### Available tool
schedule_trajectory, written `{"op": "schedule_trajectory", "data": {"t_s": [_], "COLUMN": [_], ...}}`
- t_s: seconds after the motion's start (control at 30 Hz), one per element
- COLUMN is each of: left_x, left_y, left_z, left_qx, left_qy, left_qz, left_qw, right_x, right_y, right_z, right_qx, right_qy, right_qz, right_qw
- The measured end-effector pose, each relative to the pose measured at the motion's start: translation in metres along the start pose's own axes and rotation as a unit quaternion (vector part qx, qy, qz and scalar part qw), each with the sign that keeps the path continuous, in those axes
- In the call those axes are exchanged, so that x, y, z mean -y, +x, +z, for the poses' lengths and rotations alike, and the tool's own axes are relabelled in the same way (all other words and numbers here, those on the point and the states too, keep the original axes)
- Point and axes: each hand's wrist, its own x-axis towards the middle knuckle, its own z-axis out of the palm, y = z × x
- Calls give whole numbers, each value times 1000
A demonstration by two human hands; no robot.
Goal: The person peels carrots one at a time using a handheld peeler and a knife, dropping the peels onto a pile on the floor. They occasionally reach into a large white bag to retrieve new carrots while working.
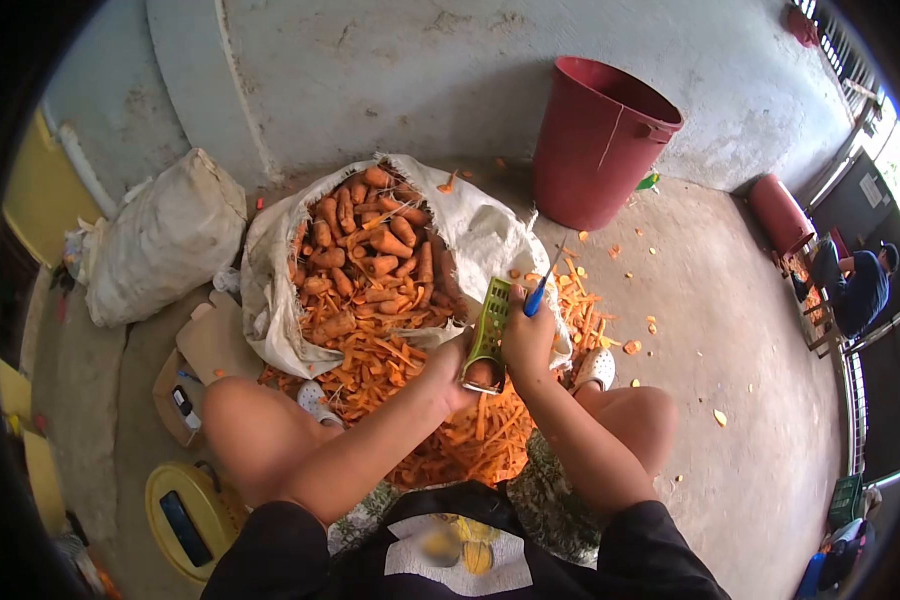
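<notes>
In the middle of the head view, my right hand [527, 345] grips a green peeler [492, 318] with a slotted handle. A small knife with a blue handle [536, 298] is in the same hand, its thin blade pointing up and away. My left hand [452, 372] is closed just left of the peeler's head, around a carrot [483, 374] that shows through the peeler's opening; most of it is hidden. Below both hands spreads a heap of orange peelings [460, 440]. Beyond them, an opened white sack [270, 290] holds many whole carrots [370, 240].
A tall red bin [600, 145] stands by the wall. A full white sack [175, 240] leans at left, near a cardboard box [215, 340]. A phone [185, 528] lies on a yellow lid [165, 490]. A seated person [863, 290] is at far right. Scraps dot the floor.
</notes>
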Motion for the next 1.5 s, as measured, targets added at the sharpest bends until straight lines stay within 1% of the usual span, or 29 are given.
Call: {"op": "schedule_trajectory", "data": {"t_s": [0.03,0.1,0.13,0.27,0.33,0.4,0.47,0.53,0.57,0.63,0.73,0.77,0.8,0.83,0.87,0.93,0.97,1.0,1.03,1.07,1.13,1.2,1.23,1.27,1.33,1.37,1.4,1.47,1.5], "left_x": [2,2,2,3,3,4,5,7,8,10,10,7,2,0,4,13,14,12,8,5,3,1,1,-1,-3,-5,-6,-9,-9], "left_y": [3,3,2,6,9,10,8,2,-1,-6,-3,2,11,12,13,-6,-18,-18,-18,-17,-23,-22,-23,-22,-15,-12,-7,1,-2], "left_z": [-2,-2,0,-5,-10,-10,-8,3,7,13,13,2,-17,-21,-23,0,14,12,8,7,16,16,17,17,11,4,-3,-15,-11], "left_qx": [17,7,-3,6,59,66,74,31,30,-1,-28,-29,49,127,128,-18,-18,-18,18,53,36,12,-12,-12,-30,-4,-4,60,60], "left_qy": [-2,21,44,52,55,49,42,38,38,52,53,52,83,114,114,264,291,291,296,301,297,248,223,222,183,215,215,229,229], "left_qz": [2,-5,-10,-16,-10,1,13,22,20,41,14,14,-2,-18,-20,-40,-42,-43,-57,-70,-70,-25,-8,-6,10,9,7,-37,-38], "left_qw": [1000,1000,999,999,997,997,996,999,999,998,998,998,995,985,985,964,956,956,953,950,952,968,975,975,983,977,977,971,971], "right_x": [2,2,2,-4,0,-1,-9,-4,-2,-1,-4,-5,-5,-6,-5,-11,-18,-32,-30,-30,-30,-23,-10,1,12,13,22,6,3], "right_y": [0,-1,-1,1,1,3,7,6,5,6,7,7,7,8,10,33,51,71,77,85,93,84,70,54,26,14,2,14,24], "right_z": [-2,-3,-3,-3,-5,-6,-5,-7,-8,-9,-9,-8,-9,-9,-10,-19,-26,-36,-41,-48,-57,-55,-47,-40,-26,-22,-20,-18,-22], "right_qx": [-2,-5,-6,-1,0,2,-8,-18,-28,-27,-26,-28,-28,-41,-55,-113,-155,-173,-236,-237,-268,-245,-195,-144,-56,-54,-25,-59,-81], "right_qy": [-19,-37,-20,11,12,12,0,-21,-42,-45,-47,-47,-48,-69,-91,-66,-86,-111,-108,-107,-37,-49,0,49,112,-14,-26,-46,-31], "right_qz": [-2,-5,-10,-6,1,8,-33,-42,-50,-42,-42,-50,-49,-40,-31,-36,-45,-19,-45,-46,-28,-29,-14,2,24,-39,-57,-99,-69], "right_qw": [1000,999,1000,1000,1000,1000,999,999,997,998,998,997,997,996,994,991,983,979,965,964,962,968,981,988,992,998,998,992,994]}}
